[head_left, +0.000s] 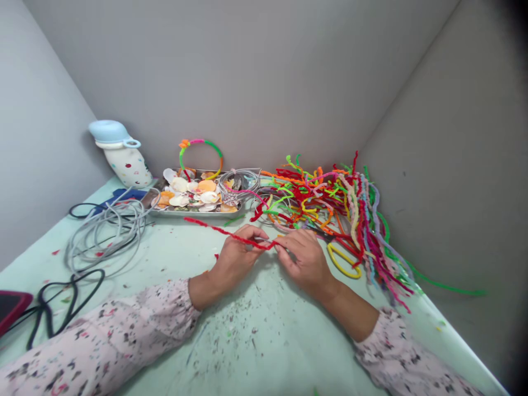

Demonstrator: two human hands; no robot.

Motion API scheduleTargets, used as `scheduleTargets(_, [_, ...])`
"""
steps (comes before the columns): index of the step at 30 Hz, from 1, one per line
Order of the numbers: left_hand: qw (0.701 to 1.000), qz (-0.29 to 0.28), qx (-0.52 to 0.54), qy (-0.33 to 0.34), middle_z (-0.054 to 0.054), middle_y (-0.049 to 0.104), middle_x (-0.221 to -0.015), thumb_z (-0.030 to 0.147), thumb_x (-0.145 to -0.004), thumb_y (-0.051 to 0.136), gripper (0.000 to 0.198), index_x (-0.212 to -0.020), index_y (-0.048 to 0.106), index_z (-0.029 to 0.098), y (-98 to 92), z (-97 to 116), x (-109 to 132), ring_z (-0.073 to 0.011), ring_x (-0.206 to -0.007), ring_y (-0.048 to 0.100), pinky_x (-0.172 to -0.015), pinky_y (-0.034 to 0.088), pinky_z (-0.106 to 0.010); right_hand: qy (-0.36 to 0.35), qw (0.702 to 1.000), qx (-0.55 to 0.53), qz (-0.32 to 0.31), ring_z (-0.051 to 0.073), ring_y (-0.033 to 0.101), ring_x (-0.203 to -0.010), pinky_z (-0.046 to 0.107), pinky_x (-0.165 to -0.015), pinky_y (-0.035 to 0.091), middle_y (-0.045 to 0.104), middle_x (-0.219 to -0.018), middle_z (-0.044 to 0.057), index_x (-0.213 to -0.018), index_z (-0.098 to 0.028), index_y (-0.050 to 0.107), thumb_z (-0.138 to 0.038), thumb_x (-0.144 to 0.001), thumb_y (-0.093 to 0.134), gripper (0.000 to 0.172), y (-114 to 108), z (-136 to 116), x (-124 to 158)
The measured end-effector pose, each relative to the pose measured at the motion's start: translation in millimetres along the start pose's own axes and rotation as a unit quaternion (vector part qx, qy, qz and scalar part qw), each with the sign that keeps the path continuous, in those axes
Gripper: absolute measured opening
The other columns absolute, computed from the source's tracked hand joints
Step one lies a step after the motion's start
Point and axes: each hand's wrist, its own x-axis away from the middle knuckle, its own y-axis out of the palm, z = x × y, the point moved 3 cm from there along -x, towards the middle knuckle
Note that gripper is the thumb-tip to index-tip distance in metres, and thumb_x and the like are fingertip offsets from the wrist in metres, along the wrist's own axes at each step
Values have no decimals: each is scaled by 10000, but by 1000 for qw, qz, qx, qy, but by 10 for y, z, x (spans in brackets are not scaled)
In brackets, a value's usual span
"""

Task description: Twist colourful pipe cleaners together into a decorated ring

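A red pipe cleaner [214, 227] runs through the pinched fingers of my left hand [233, 261], its loose end pointing to the far left. My right hand [307, 261] pinches the other end, where the red strand bends. A thin grey strand, perhaps wire, shows along the pipe cleaner between my fingertips; how the two are joined is hidden. Just beyond my right hand lies a tangled heap of coloured pipe cleaners [330, 192]. Yellow-handled scissors [344, 261] rest beside it, their blades mostly covered.
A metal tray [193, 213] of seashells stands at the back, with a multicoloured ring [214, 147] upright in it. Left of it are a white bottle [126, 164] and coiled grey wire [103, 236]. A black cord [74, 280] and a red-edged device [16, 308] lie nearer.
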Motion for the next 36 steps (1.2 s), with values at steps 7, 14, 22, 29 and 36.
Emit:
scheduleTargets(7, [1000, 3, -1, -7, -13, 616, -812, 200, -785, 607, 28, -803, 600, 181, 13, 10, -5, -144, -771, 566, -720, 442, -248, -9, 1000, -9, -4, 203, 593, -891, 362, -808, 418, 658, -807, 43, -897, -193, 643, -195, -860, 518, 130, -3, -3, -9])
scheduleTargets(14, [999, 15, -52, 3, -4, 631, -801, 217, -792, 606, 42, -803, 611, 177, 0, 66, 12, -129, -738, 553, -682, 423, -233, -8, 1000, -13, 1, 208, 595, -902, 357, -811, 419, 654, -791, 47, -891, -184, 649, -190, -858, 521, 132, -1, -16, -10])
scheduleTargets(22, [999, 9, -41, 16, -6, 620, -808, 215, -811, 585, 48, -824, 581, 168, 22, 83, 34, -120, -736, 558, -693, 438, -230, -10, 1000, -17, 2, 219, 597, -921, 365, -800, 423, 649, -779, 48, -891, -189, 652, -195, -855, 521, 136, -3, -30, -18])
scheduleTargets(29, [999, 9, -33, -17, -1, 599, -772, 230, -799, 588, 80, -827, 567, 158, 25, 121, 54, -115, -693, 549, -654, 435, -227, -13, 999, -28, -6, 226, 601, -981, 381, -827, 435, 645, -766, 43, -881, -199, 645, -181, -849, 520, 129, -5, -45, -26])
scheduleTargets(36, [999, 7, -20, -37, 18, 567, -727, 233, -790, 594, 91, -808, 541, 161, 29, 119, 65, -101, -642, 517, -593, 404, -213, -19, 999, -40, -13, 225, 596, -976, 401, -865, 430, 647, -791, 40, -909, -196, 634, -172, -844, 526, 129, 1, -46, -23])
